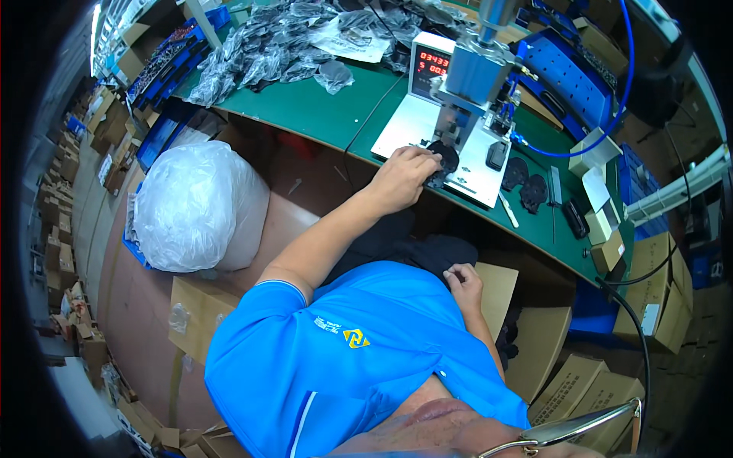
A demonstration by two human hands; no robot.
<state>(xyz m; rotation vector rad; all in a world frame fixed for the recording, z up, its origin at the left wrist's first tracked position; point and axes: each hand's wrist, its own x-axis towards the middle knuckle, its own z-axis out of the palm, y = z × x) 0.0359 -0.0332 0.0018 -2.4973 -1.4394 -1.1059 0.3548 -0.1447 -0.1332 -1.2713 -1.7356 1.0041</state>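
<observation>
My left hand (405, 179) reaches to the bench press (475, 76), its fingers closed on the edge of a dark, rounded part (441, 159). That part sits under the press head, at the front of the pale metal base plate (397, 126). My right hand (464, 286) rests low by my lap, beside an open cardboard box (538, 351). Its fingers are curled, and what they hold, if anything, is hidden. Several similar black parts (533, 192) lie on the green table (298, 114) to the right of the press.
A heap of plastic-wrapped dark pieces (267, 53) covers the table's far left. A white display box (429, 65) stands beside the press. Blue bins (569, 80) and a blue air hose (626, 84) are at right. A full white plastic bag (195, 206) stands left.
</observation>
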